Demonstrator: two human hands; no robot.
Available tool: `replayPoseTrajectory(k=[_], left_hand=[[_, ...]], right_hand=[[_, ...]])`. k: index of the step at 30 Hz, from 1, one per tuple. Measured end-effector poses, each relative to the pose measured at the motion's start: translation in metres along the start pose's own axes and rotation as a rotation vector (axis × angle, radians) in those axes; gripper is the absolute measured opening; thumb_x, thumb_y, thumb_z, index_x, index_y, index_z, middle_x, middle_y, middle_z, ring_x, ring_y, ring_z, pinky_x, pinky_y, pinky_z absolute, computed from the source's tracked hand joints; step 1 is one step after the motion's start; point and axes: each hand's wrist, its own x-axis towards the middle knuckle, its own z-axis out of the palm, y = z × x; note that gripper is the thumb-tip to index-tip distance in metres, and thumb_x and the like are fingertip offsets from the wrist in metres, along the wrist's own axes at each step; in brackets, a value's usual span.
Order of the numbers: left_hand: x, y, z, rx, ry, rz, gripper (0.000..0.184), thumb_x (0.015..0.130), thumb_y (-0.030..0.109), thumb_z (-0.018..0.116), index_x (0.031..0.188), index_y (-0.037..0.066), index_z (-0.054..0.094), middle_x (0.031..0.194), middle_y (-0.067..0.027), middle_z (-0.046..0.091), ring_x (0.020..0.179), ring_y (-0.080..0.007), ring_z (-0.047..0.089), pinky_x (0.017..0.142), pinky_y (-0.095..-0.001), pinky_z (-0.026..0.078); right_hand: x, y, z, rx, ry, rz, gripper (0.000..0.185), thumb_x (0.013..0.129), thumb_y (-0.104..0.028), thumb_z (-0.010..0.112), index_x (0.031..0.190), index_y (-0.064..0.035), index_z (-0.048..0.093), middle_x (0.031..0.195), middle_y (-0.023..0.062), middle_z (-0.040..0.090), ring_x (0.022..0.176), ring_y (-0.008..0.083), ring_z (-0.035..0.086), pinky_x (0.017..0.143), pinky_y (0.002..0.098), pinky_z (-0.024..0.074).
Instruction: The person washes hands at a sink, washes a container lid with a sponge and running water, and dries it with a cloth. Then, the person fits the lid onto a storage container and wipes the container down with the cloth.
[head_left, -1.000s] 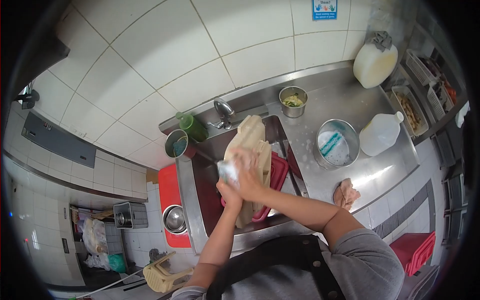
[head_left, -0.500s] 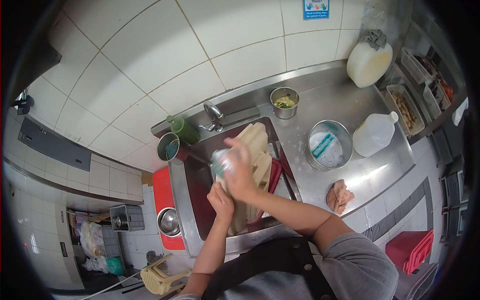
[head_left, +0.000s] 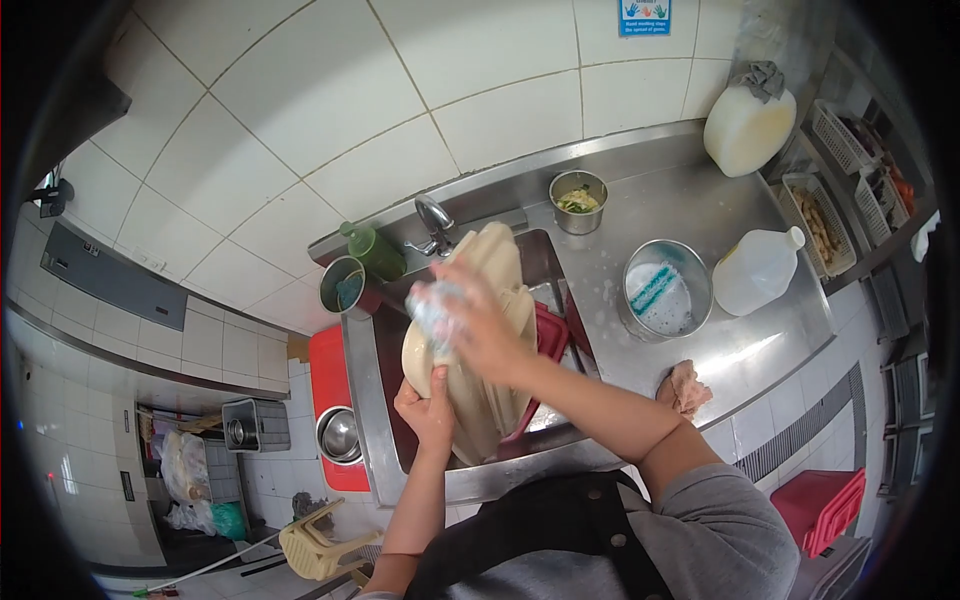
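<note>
My left hand (head_left: 428,410) grips the near edge of a cream-coloured plate (head_left: 412,352), which is held tilted above the sink (head_left: 385,400). Against the plate's face, my right hand (head_left: 485,330) presses a whitish, foamy sponge (head_left: 435,312); motion smears both the sponge and the fingers. More cream dishes (head_left: 510,320) lean in a stack inside the sink, just right of the held plate. A red tray (head_left: 550,335) lies partly under them.
A faucet (head_left: 433,220) rises behind the sink, near a green bottle (head_left: 370,252) and a steel pot (head_left: 343,285). On the right counter stand a pot of suds (head_left: 665,290), a small food pot (head_left: 578,203), a plastic jug (head_left: 755,270) and a crumpled brown cloth (head_left: 688,388).
The held plate has tipped so that more of its face shows. My right hand and the sponge have shifted slightly left and up across it. The view has moved a little.
</note>
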Motion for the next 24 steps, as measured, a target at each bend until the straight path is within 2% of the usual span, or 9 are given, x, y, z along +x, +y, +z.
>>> replayPoseTrajectory(k=[3, 6, 8, 10, 12, 15, 20, 22, 24], left_hand=[[0.001, -0.001, -0.003, 0.009, 0.084, 0.100, 0.021, 0.094, 0.016, 0.063, 0.092, -0.005, 0.065, 0.081, -0.0026, 0.065, 0.072, -0.0088, 0.056, 0.066, -0.0237, 0.045], [-0.001, 0.014, -0.018, 0.008, 0.054, 0.017, 0.023, 0.092, 0.018, 0.064, 0.094, -0.005, 0.065, 0.083, -0.0044, 0.066, 0.074, -0.0090, 0.057, 0.067, -0.0235, 0.044], [-0.011, 0.018, -0.038, 0.142, -0.017, 0.014, 0.034, 0.091, 0.029, 0.067, 0.093, -0.004, 0.066, 0.082, -0.0046, 0.067, 0.074, -0.0092, 0.057, 0.067, -0.0239, 0.045], [-0.019, 0.002, -0.060, 0.111, 0.003, 0.020, 0.039, 0.088, 0.033, 0.070, 0.098, -0.004, 0.064, 0.086, -0.0047, 0.066, 0.079, -0.0117, 0.059, 0.071, -0.0270, 0.047], [-0.019, -0.023, -0.078, 0.076, 0.024, 0.028, 0.046, 0.085, 0.038, 0.073, 0.103, -0.003, 0.063, 0.089, -0.0048, 0.066, 0.083, -0.0141, 0.061, 0.074, -0.0301, 0.049], [-0.006, -0.061, -0.128, -0.503, -0.142, -0.477, 0.083, 0.076, 0.042, 0.078, 0.137, 0.000, 0.039, 0.136, -0.0139, 0.048, 0.129, -0.0256, 0.045, 0.106, -0.0422, 0.037], [0.066, 0.051, -0.107, 0.392, -0.832, -0.203, 0.060, 0.069, 0.031, 0.085, 0.113, -0.002, 0.061, 0.099, -0.0128, 0.068, 0.096, -0.0218, 0.066, 0.087, -0.0337, 0.050], [0.061, 0.055, -0.065, 0.503, -0.582, -0.233, 0.048, 0.071, 0.020, 0.085, 0.106, -0.002, 0.062, 0.097, -0.0093, 0.069, 0.090, -0.0135, 0.062, 0.081, -0.0318, 0.051], [0.051, 0.039, -0.054, 0.428, -0.510, -0.187, 0.045, 0.072, 0.018, 0.084, 0.106, -0.002, 0.062, 0.096, -0.0099, 0.069, 0.090, -0.0126, 0.062, 0.080, -0.0312, 0.051]], right_hand=[[0.004, -0.040, -0.014, -0.168, -0.305, 0.143, 0.051, 0.094, -0.032, 0.051, 0.142, -0.0158, 0.044, 0.150, 0.0154, 0.029, 0.139, 0.0461, 0.023, 0.116, 0.0518, 0.0194], [0.012, 0.025, -0.013, -0.150, -0.065, 0.139, 0.055, 0.091, -0.021, 0.052, 0.144, -0.0163, 0.041, 0.150, 0.0183, 0.027, 0.142, 0.0440, 0.019, 0.113, 0.0574, 0.0233], [0.018, 0.085, -0.017, -0.096, 0.280, 0.360, 0.051, 0.088, -0.003, 0.039, 0.138, -0.0070, 0.046, 0.145, 0.0217, 0.037, 0.137, 0.0346, 0.035, 0.109, 0.0351, 0.0350], [0.008, 0.140, -0.016, 0.731, 0.189, 0.829, 0.036, 0.096, -0.011, 0.038, 0.122, 0.0030, 0.058, 0.113, 0.0109, 0.064, 0.106, 0.0185, 0.058, 0.096, 0.0298, 0.0433], [0.005, 0.145, -0.014, 0.875, 0.275, 0.781, 0.033, 0.098, -0.022, 0.046, 0.108, 0.0026, 0.066, 0.096, 0.0053, 0.069, 0.088, 0.0148, 0.060, 0.083, 0.0304, 0.0476], [0.034, 0.094, -0.039, 0.652, 0.132, 0.758, 0.033, 0.095, -0.031, 0.056, 0.088, -0.0008, 0.069, 0.077, 0.0024, 0.064, 0.067, 0.0105, 0.057, 0.061, 0.0294, 0.0469], [0.043, 0.055, -0.011, 0.394, -0.053, 0.811, 0.039, 0.091, -0.034, 0.063, 0.087, 0.0040, 0.069, 0.073, 0.0071, 0.067, 0.065, 0.0131, 0.056, 0.063, 0.0326, 0.0442], [0.042, 0.046, 0.008, 0.336, -0.129, 0.808, 0.039, 0.091, -0.034, 0.063, 0.087, 0.0046, 0.068, 0.073, 0.0085, 0.067, 0.065, 0.0137, 0.056, 0.062, 0.0325, 0.0438], [0.037, 0.041, 0.022, 0.393, 0.239, 0.784, 0.038, 0.091, -0.034, 0.063, 0.086, 0.0038, 0.068, 0.066, 0.0066, 0.063, 0.060, 0.0169, 0.055, 0.061, 0.0326, 0.0436]])
